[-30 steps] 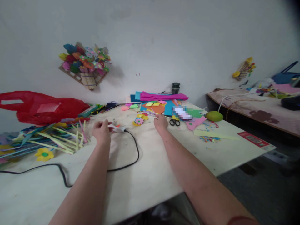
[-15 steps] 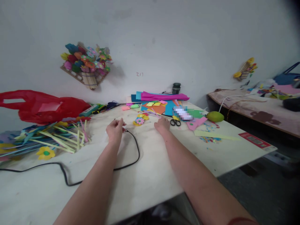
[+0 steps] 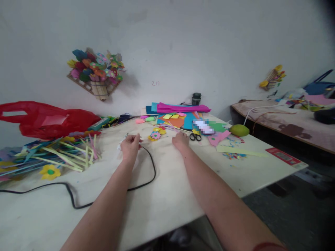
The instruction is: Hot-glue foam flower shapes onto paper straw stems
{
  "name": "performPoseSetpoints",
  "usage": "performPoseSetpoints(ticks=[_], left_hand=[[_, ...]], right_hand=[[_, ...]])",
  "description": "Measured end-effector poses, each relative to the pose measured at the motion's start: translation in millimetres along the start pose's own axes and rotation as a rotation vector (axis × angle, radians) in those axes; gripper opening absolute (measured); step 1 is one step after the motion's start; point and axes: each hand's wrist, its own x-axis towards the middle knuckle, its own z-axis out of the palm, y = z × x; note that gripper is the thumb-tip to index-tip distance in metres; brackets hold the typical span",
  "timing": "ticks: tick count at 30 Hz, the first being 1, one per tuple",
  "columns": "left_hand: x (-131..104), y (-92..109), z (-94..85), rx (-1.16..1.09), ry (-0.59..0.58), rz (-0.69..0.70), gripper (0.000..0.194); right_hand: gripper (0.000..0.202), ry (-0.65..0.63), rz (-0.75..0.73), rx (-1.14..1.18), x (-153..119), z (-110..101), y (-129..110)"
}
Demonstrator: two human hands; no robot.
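Note:
My left hand [image 3: 130,145] is closed on a corded tool, most likely a glue gun [image 3: 120,144]; only a bit of white shows beside the fingers. Its black cord [image 3: 154,165] leaves the hand on the right and loops under my left forearm. My right hand [image 3: 180,141] rests on the table with curled fingers, near thin paper strips; what its fingertips hold, if anything, is hidden. Just right of it lie black-handled scissors [image 3: 195,137]. Between the hands sits a small cluster of yellow and pink craft flowers [image 3: 156,134].
Paper strips [image 3: 70,153], a yellow flower [image 3: 50,172] and a red plastic bag [image 3: 52,120] lie left. Coloured sheets [image 3: 183,108], a pixelated item [image 3: 204,127] and a yellow-green oval object [image 3: 239,130] lie farther back and right. A dark lidded cup [image 3: 196,99] stands by the wall.
My left hand has shifted slightly right and turned a little, showing more of the white part at its left side. My right hand stays nearly in place.

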Motion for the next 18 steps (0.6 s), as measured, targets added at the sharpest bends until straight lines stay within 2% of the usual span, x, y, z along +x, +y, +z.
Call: performPoseSetpoints(ticks=[4,7,10,12,14,18], left_hand=[[-0.8,1.2,0.1,0.017,-0.010,0.015,0.031],[-1.3,2.7,-0.3,0.023,-0.015,0.023,0.032],[-1.1,3.4,-0.3,0.013,-0.014,0.015,0.032],[-0.4,3.3,-0.2,0.000,-0.018,0.003,0.032],[0.0,3.7,-0.3,-0.023,-0.027,-0.015,0.034],[-1.1,7.9,-1.2,-0.105,-0.057,-0.077,0.039]], right_hand=[[0.040,0.023,0.013,0.019,1.1,2.5,0.3],[0.040,0.110,0.023,0.092,1.9,1.1,-0.5],[0.036,0.239,-0.024,0.268,3.4,-2.1,-4.1],[0.033,0.255,-0.059,0.474,4.6,-2.9,-8.4],[0.031,0.160,-0.081,0.741,4.9,-2.0,-13.5],[0.028,-0.174,-0.211,1.181,-1.5,-0.8,-22.5]])
